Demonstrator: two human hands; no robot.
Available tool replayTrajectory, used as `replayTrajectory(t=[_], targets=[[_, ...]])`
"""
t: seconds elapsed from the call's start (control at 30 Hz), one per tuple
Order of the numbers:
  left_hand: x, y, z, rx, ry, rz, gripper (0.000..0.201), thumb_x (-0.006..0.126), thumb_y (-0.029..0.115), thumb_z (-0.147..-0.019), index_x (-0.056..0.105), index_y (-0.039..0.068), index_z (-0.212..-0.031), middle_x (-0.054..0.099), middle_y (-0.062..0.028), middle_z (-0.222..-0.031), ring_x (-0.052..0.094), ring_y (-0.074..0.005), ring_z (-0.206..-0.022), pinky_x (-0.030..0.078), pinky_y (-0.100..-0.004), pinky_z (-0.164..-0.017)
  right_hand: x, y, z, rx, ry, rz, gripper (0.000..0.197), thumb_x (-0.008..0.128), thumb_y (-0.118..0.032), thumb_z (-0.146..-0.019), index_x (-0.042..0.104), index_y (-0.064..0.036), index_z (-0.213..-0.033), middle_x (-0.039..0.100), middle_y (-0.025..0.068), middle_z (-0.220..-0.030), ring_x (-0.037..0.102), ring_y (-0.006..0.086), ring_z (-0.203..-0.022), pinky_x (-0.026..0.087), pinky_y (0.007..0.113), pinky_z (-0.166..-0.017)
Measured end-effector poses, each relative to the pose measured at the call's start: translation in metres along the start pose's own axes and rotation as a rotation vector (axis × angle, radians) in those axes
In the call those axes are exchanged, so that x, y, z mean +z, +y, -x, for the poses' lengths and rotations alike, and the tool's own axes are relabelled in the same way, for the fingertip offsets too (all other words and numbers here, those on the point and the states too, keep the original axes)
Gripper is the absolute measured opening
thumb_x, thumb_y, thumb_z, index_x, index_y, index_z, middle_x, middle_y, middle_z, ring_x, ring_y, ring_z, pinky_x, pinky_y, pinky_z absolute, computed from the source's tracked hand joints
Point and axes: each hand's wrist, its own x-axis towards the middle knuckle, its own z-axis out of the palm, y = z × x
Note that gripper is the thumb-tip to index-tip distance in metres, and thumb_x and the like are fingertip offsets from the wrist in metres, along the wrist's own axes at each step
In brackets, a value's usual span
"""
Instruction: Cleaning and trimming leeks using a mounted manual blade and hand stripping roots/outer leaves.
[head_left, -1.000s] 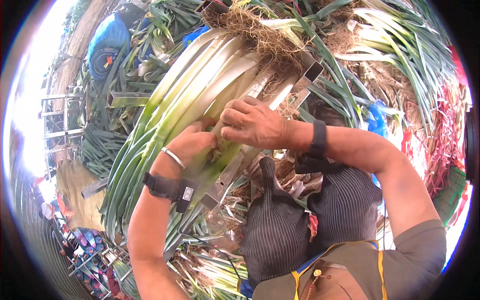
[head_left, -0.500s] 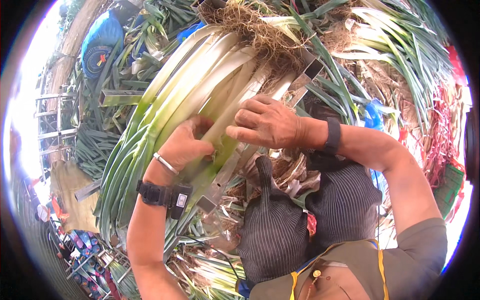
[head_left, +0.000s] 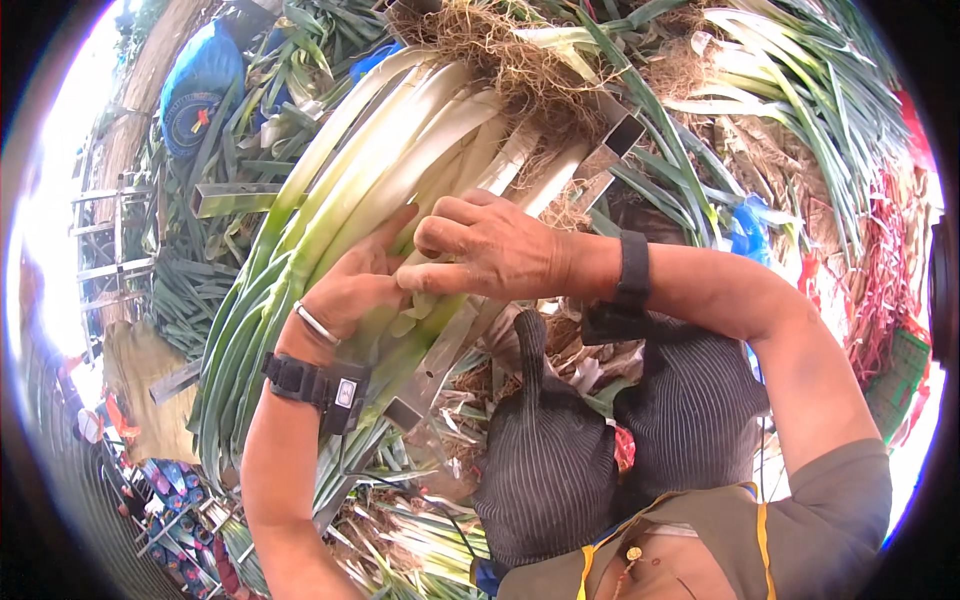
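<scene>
A thick bundle of leeks (head_left: 350, 190) slants in front of me, white stalks and brown roots (head_left: 530, 70) at the top, green leaves hanging to the lower left. My left hand (head_left: 355, 285) lies against the stalks on the bundle's near side, thumb and fingers bent round a leek. Over its fingertips, my right hand (head_left: 490, 248) is closed with the fingers curled and the thumb pressed in. What the right hand pinches is hidden. Both hands meet at the middle of the bundle.
A metal frame of square tubes (head_left: 435, 365) supports the bundle, one open tube end (head_left: 625, 135) showing near the roots. More leeks (head_left: 800, 90) are heaped at the upper right. A blue sack (head_left: 203, 85) stands at the far left. Red strings (head_left: 880, 270) hang at the right.
My right hand has moved left and now reaches over the left hand's fingertips. The left hand has shifted slightly left, its thumb and fingers closer together. The bundle stays in place.
</scene>
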Motion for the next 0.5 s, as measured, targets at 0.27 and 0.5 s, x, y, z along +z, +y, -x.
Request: replayTrajectory(t=[0.27, 0.5], targets=[[0.003, 0.000, -0.002, 0.070, -0.008, 0.013, 0.103, 0.055, 0.015, -0.055, 0.022, -0.004, -0.150, 0.035, -0.0156, -0.149, 0.031, -0.0236, -0.141, 0.022, -0.0325, -0.116, 0.000, 0.007, 0.010, -0.014, 0.033, -0.078, 0.015, 0.057, -0.023, -0.079, 0.058, -0.0166, -0.093, 0.051, 0.0000, -0.096, 0.054, 0.0198, -0.093, 0.045, 0.035, -0.076], [0.000, -0.001, -0.002, 0.049, -0.025, -0.046, 0.103, 0.058, 0.017, -0.057, 0.021, -0.003, -0.151, 0.040, -0.0182, -0.145, 0.039, -0.0256, -0.136, 0.030, -0.0315, -0.110, -0.015, 0.015, 0.019, -0.056, -0.010, -0.237, 0.016, 0.063, -0.013, -0.075, 0.058, -0.0092, -0.090, 0.062, 0.0022, -0.101, 0.060, 0.0243, -0.095, 0.051, 0.036, -0.079]])
